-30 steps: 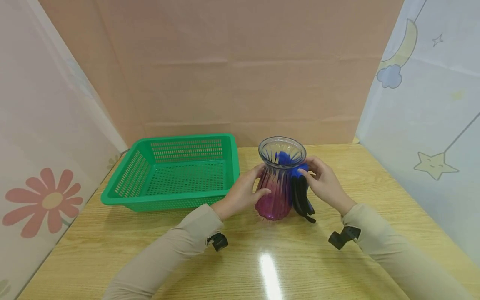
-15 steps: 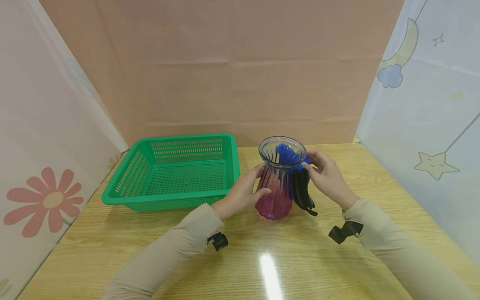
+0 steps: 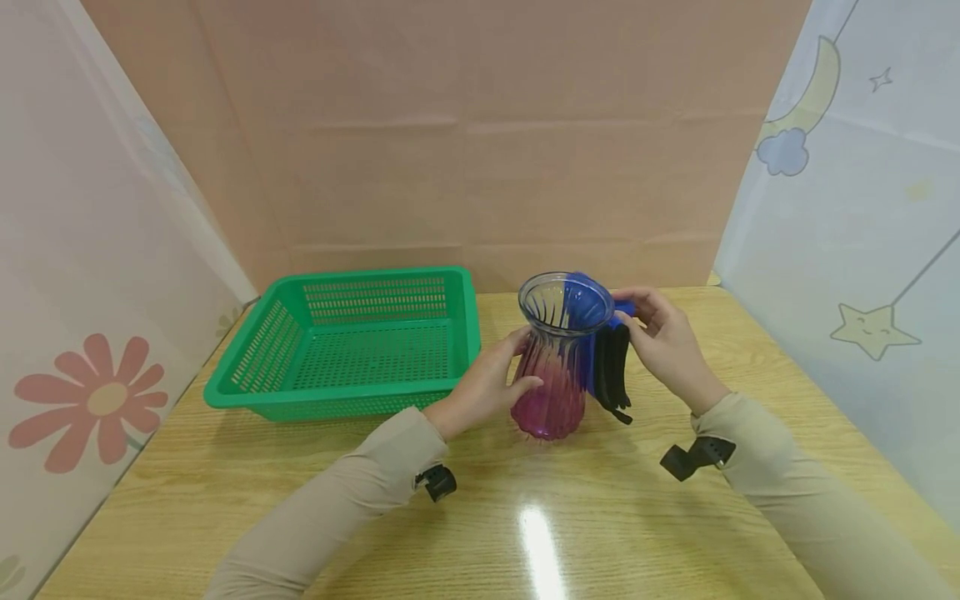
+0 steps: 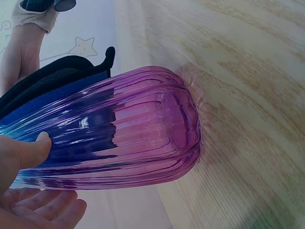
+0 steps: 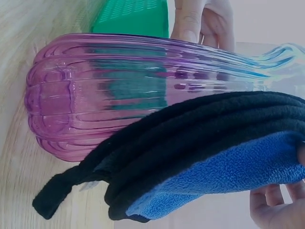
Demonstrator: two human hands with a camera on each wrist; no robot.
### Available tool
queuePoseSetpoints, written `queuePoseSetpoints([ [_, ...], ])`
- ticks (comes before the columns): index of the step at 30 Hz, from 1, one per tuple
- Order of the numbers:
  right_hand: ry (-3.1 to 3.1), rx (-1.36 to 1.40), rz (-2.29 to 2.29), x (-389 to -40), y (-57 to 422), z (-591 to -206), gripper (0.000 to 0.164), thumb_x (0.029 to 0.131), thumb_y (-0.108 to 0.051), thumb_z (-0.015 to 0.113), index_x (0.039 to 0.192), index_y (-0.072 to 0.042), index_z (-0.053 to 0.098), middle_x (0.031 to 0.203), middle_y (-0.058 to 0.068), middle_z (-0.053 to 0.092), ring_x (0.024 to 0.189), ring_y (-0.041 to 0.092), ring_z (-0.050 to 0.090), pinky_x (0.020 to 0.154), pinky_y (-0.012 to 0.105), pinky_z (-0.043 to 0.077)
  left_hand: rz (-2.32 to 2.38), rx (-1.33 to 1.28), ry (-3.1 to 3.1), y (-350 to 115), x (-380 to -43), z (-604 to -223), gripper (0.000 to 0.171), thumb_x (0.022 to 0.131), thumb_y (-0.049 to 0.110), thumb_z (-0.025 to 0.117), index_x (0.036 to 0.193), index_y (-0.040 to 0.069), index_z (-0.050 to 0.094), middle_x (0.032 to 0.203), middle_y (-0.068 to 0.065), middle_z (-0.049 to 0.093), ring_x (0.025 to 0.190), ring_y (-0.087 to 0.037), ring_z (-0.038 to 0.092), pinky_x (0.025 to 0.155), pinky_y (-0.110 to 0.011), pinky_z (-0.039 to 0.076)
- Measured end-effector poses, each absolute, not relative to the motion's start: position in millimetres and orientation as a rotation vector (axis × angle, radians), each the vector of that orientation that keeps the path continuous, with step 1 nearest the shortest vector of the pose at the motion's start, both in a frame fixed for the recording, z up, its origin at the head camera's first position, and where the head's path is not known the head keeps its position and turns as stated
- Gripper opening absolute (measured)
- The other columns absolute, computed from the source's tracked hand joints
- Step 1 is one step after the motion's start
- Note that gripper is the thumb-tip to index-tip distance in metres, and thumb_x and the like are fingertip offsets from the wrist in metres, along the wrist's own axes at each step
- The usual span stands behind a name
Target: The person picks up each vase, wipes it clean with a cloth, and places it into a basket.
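Note:
A ribbed glass vase point(image 3: 551, 392), clear at its flared rim and pink toward the base, stands upright on the table. My left hand point(image 3: 483, 387) grips its left side, the thumb across the front; in the left wrist view the thumb lies on the ribbed glass. My right hand point(image 3: 670, 346) pinches a folded blue cloth point(image 5: 238, 164) with black edging and a hanging loop, at the vase's right side. Through the glass, part of the blue shows behind the vase. Whether the cloth touches the glass I cannot tell.
A green plastic basket point(image 3: 341, 400) with slotted walls stands to the left on the wooden table point(image 3: 375, 533). A pink-brown backdrop point(image 3: 465, 150) rises behind, with printed sheets on both sides. Small black cameras sit on both wrists.
My right hand has shifted a little up and to the right with the cloth, and more blue now shows behind the vase near its rim. The left hand and vase have stayed put.

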State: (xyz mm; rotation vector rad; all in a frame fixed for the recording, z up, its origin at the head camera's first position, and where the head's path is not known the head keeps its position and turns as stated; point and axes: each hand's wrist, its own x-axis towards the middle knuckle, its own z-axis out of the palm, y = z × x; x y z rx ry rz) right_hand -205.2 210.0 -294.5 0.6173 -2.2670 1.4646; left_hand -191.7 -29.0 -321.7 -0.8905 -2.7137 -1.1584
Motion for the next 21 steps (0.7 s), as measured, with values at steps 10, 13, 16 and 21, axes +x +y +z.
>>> queuePoseSetpoints([
  [10, -2.253, 0.617, 1.505, -204.7, 208.0, -296.9, 0.024, 0.092, 0.004, 0.050, 0.115, 0.010, 0.050, 0.104, -0.023, 0.055, 0.090, -0.006, 0.055, 0.076, 0.004, 0.047, -1.162, -0.878, -2.728, -28.6, -191.8, -321.8, 0.069, 0.088, 0.018, 0.064, 0.145, 0.003, 0.028, 0.136, -0.016, 0.052, 0.125, -0.026, 0.051, 0.106, -0.039, 0.042],
  [13, -2.280, 0.613, 1.494, -204.2, 206.5, -299.9, 0.024, 0.091, 0.006, 0.050, 0.114, 0.011, 0.049, 0.102, -0.025, 0.055, 0.089, -0.009, 0.054, 0.076, 0.003, 0.047, -1.164, -0.873, -2.731, -28.4, -191.5, -321.8, 0.070, 0.088, 0.018, 0.065, 0.145, 0.003, 0.028, 0.136, -0.015, 0.052, 0.125, -0.026, 0.051, 0.105, -0.039, 0.043],
  [16, -2.317, 0.609, 1.472, -204.0, 205.6, -303.7, 0.023, 0.091, 0.005, 0.050, 0.113, 0.011, 0.050, 0.099, -0.026, 0.054, 0.089, -0.010, 0.054, 0.076, 0.003, 0.047, -1.158, -0.874, -2.736, -28.4, -191.1, -321.5, 0.069, 0.088, 0.018, 0.064, 0.145, 0.004, 0.027, 0.137, -0.015, 0.051, 0.125, -0.026, 0.051, 0.105, -0.039, 0.043],
  [21, -2.366, 0.577, 1.429, -203.7, 205.2, -307.9, 0.023, 0.093, -0.002, 0.053, 0.113, 0.008, 0.052, 0.096, -0.028, 0.055, 0.088, -0.008, 0.055, 0.073, 0.004, 0.047, -1.157, -0.873, -2.740, -28.4, -191.2, -321.5, 0.069, 0.088, 0.018, 0.064, 0.145, 0.004, 0.027, 0.137, -0.015, 0.051, 0.125, -0.025, 0.051, 0.105, -0.039, 0.043],
])
